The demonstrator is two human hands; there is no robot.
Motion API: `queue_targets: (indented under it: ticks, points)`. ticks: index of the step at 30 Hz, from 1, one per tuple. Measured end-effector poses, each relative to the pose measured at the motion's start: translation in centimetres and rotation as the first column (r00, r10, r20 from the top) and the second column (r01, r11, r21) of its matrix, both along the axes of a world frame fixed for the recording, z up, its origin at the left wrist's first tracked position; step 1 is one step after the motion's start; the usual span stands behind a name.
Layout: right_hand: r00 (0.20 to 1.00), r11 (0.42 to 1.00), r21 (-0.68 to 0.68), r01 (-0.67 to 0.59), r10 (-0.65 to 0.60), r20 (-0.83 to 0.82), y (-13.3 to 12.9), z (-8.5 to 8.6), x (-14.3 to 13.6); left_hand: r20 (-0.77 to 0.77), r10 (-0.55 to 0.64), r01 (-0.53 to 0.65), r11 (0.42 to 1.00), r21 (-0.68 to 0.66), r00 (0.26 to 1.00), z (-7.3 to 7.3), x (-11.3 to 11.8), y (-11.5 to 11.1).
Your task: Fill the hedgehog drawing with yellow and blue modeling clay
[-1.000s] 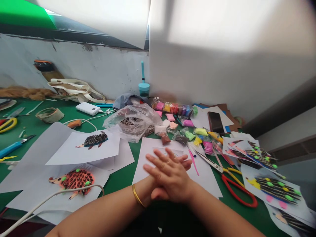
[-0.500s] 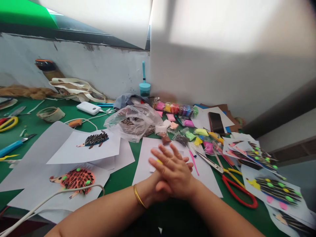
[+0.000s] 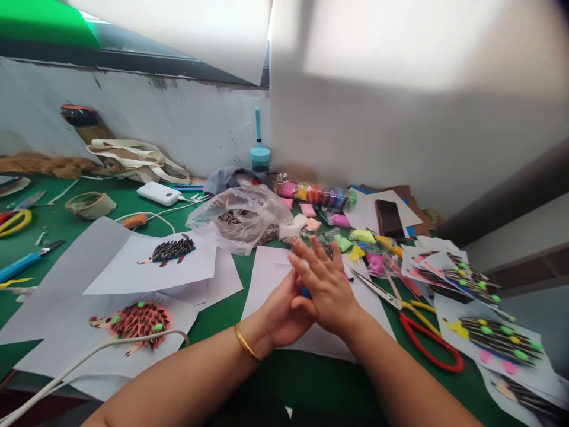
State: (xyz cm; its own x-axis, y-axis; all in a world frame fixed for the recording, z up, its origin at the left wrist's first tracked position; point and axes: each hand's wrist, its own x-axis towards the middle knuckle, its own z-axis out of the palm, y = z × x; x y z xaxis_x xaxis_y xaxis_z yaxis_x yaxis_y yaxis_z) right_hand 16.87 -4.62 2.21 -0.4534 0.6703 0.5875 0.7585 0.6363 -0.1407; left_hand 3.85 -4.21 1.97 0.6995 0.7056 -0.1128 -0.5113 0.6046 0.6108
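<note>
A small blue lump (image 3: 305, 292), smooth where it shows, sits between the two palms above the near middle of the scene; its full shape is hidden. The left hand (image 3: 282, 320) lies underneath, palm turned inward, its fingers mostly covered, so I cannot tell how they are set. The right hand (image 3: 329, 290) presses over it with long, straight fingers slightly spread and its thumb close beside the blue. A thin, shiny gold bangle (image 3: 246, 343) circles the left wrist.

Beneath the hands is a flat sheet of smooth white paper (image 3: 262, 279) on a matte green tabletop (image 3: 217, 323). Just right of it lie metal scissors (image 3: 391, 298) with one red and one yellow looped handle. Beyond the hands are soft, pillow-shaped coloured packets (image 3: 342, 242) and a crinkled, translucent plastic bag (image 3: 262, 204) of slim striped seeds (image 3: 267, 234).

To the left, an orange hedgehog (image 3: 142, 326) bristles with dark seeds and round green dots; farther off, a dark hedgehog (image 3: 173, 250) wears overlapping striped ones. On the near right, another hedgehog (image 3: 498, 338) has long stripes and a yellow face. A glossy black phone (image 3: 389, 219) lies at the far right.
</note>
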Motion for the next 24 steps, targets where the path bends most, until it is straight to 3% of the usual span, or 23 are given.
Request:
queue_targets:
  ticks: [2, 4, 9, 13, 16, 19, 24]
  points:
    - [0.995, 0.996, 0.008, 0.092, -0.091, -0.039, 0.8, -0.2, 1.4, 0.076, -0.061, 0.073, 0.984, -0.164, 0.995, 0.5, -0.4, 0.4]
    - [0.989, 0.991, -0.017, 0.131, -0.132, -0.067, 1.2, -0.3, 2.4, 0.139, -0.052, 0.083, 0.971, -0.224, 0.989, 0.9, -0.8, 0.9]
    - [0.992, 0.993, -0.1, 0.054, -0.065, -0.108, 1.1, -0.5, 2.8, 0.112, 0.096, -0.067, 0.97, -0.232, 0.989, 1.2, -2.1, 2.6]
    - [0.977, 0.994, -0.11, -0.005, -0.019, -0.212, 1.0, -0.5, 2.7, 0.038, 0.142, -0.136, 0.981, -0.141, 0.989, 1.0, -2.4, 2.9]
    - [0.949, 0.997, -0.083, 0.002, -0.028, -0.313, 1.1, -0.4, 2.7, -0.167, 0.139, -0.138, 0.99, 0.015, 0.976, 0.6, -2.2, 2.6]
    - [0.933, 0.997, -0.08, 0.008, -0.036, -0.358, 1.1, -0.5, 2.7, -0.345, 0.128, -0.063, 0.979, 0.192, 0.93, 0.0, -2.0, 2.5]
    - [0.934, 0.984, -0.174, -0.035, -0.03, -0.355, 1.3, -0.9, 2.9, -0.385, 0.267, -0.161, 0.945, 0.285, 0.884, -0.3, -2.0, 2.8]
